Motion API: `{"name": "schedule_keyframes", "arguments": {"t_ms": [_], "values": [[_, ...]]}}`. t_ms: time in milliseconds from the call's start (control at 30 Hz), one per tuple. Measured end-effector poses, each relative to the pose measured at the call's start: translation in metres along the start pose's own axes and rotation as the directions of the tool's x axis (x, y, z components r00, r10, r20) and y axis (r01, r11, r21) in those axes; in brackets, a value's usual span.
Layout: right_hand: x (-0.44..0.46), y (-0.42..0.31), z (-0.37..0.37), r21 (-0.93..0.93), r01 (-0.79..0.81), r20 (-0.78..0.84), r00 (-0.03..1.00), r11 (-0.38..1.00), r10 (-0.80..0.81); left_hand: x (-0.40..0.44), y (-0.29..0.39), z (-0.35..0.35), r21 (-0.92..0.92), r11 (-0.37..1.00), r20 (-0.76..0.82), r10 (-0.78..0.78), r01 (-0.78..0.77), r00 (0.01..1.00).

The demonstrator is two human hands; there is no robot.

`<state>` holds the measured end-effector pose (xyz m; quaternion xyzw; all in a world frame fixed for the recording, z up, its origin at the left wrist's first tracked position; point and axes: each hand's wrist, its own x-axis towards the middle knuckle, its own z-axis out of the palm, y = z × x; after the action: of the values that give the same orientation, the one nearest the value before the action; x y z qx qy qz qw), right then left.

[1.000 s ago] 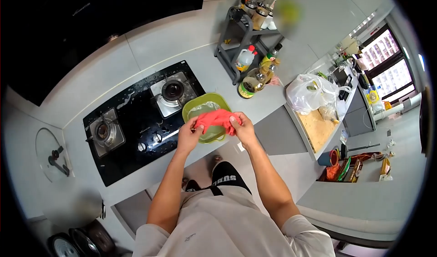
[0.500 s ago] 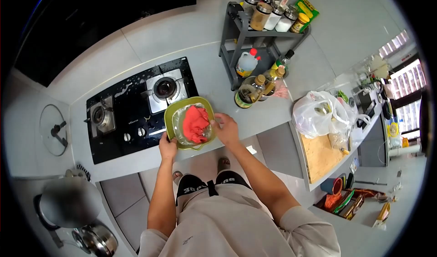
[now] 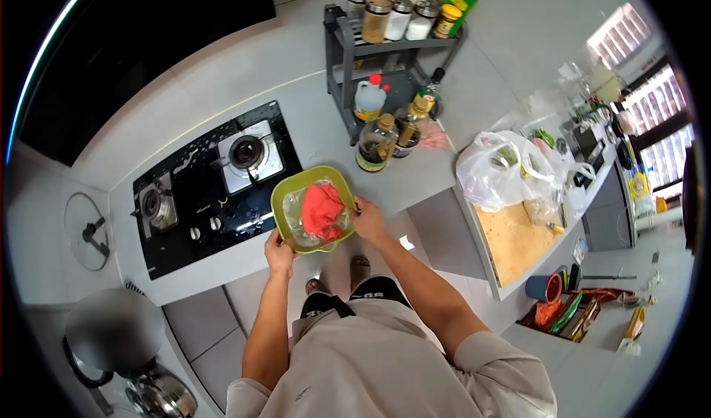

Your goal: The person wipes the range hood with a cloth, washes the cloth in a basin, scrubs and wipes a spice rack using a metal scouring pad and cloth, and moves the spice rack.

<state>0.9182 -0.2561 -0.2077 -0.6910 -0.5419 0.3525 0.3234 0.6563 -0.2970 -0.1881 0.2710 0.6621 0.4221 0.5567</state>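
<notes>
A green basin is held at the counter's front edge, beside the right end of the stove. Inside it a red cloth lies bunched up on what looks like clear plastic or water. My left hand grips the basin's lower left corner, and my right hand grips its right rim. The fingertips of both hands are partly hidden by the rim.
The black gas stove has two burners and wet patches. A grey rack carries seasoning jars, with oil bottles in front. White plastic bags sit by a wooden board. A glass lid is at the left.
The red cloth has left my hands and lies in the basin. Both hands have moved to the basin's sides and hold it. The head view has shifted.
</notes>
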Motion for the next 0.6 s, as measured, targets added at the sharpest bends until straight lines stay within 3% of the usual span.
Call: {"name": "schedule_keyframes", "arguments": {"t_ms": [100,200,300,433,467,500,533,600], "values": [[-0.007,0.001,-0.028,-0.109,-0.003,-0.038,0.999,0.994,-0.001,0.005,0.000,0.020,0.013,1.000,0.072,0.012,-0.013,0.997],[-0.005,0.010,-0.038,-0.003,0.040,-0.086,0.995,0.999,-0.040,0.011,0.003,0.038,0.003,1.000,0.133,0.013,-0.013,0.991],[-0.009,0.003,-0.048,0.019,-0.016,-0.132,0.991,1.000,0.018,0.028,-0.004,0.050,-0.029,0.999,0.162,0.049,-0.045,0.986],[-0.006,0.006,-0.062,-0.033,-0.038,-0.116,0.993,0.999,0.034,0.049,-0.005,0.056,0.036,0.990,0.236,0.123,-0.135,0.964],[0.001,0.007,-0.067,-0.053,-0.085,-0.185,0.980,0.995,0.074,0.051,-0.011,0.061,0.041,0.990,0.241,0.122,-0.136,0.963],[0.007,0.008,-0.073,-0.070,-0.133,-0.249,0.962,0.989,0.111,0.039,-0.002,0.071,0.425,0.790,0.023,0.479,-0.443,0.877],[0.014,0.008,-0.081,-0.065,-0.135,-0.248,0.962,0.989,0.115,0.023,0.012,0.082,0.775,0.393,-0.024,0.801,-0.495,0.598],[0.031,0.006,-0.105,0.117,0.015,-0.481,0.876,0.993,0.043,-0.001,0.047,0.106,0.706,0.400,0.026,0.810,-0.585,0.586]]}}
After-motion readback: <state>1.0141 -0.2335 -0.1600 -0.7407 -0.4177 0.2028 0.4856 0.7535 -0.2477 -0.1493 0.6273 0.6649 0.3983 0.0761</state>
